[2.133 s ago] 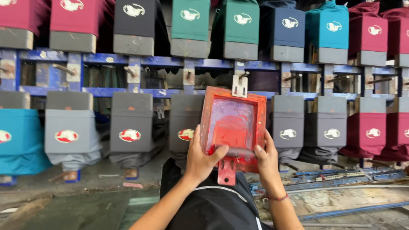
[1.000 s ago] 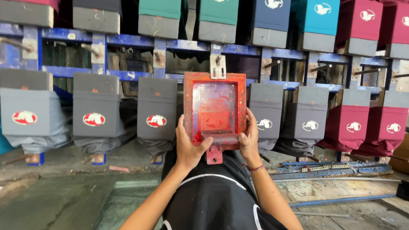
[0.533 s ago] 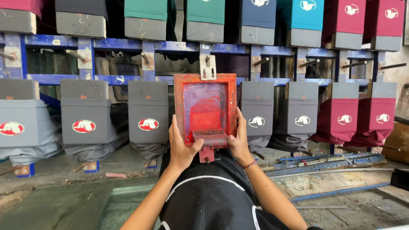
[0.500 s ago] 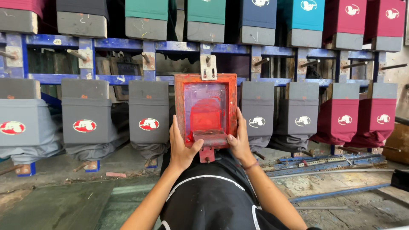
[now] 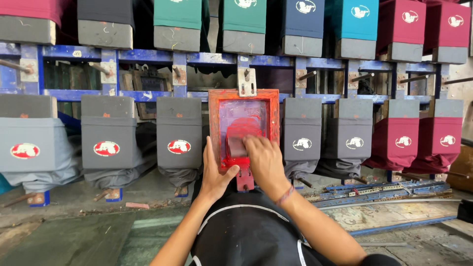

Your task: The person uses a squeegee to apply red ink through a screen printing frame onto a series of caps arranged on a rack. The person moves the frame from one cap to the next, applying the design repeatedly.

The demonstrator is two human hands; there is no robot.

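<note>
A red-stained wooden screen frame (image 5: 214,114) lies flat on a board straight ahead, under a metal clamp (image 5: 246,82). Its mesh is smeared with red ink. My left hand (image 5: 215,173) grips the frame's lower left corner, thumb on the bottom rail. My right hand (image 5: 263,161) is inside the frame, fingers pressed over a small grey squeegee (image 5: 235,146) on the inked mesh. A black garment (image 5: 246,231) with a thin white curved line hangs from the board toward me, between my forearms.
A blue metal rack (image 5: 148,55) carries two rows of boards with garments. Grey ones with red-and-white oval prints (image 5: 106,148) hang to the left, maroon ones (image 5: 405,143) to the right. Metal rails (image 5: 384,194) lie on the dirty floor at right.
My right hand left the frame's right edge and now rests inside the screen on the squeegee. My left hand stays on the lower left corner.
</note>
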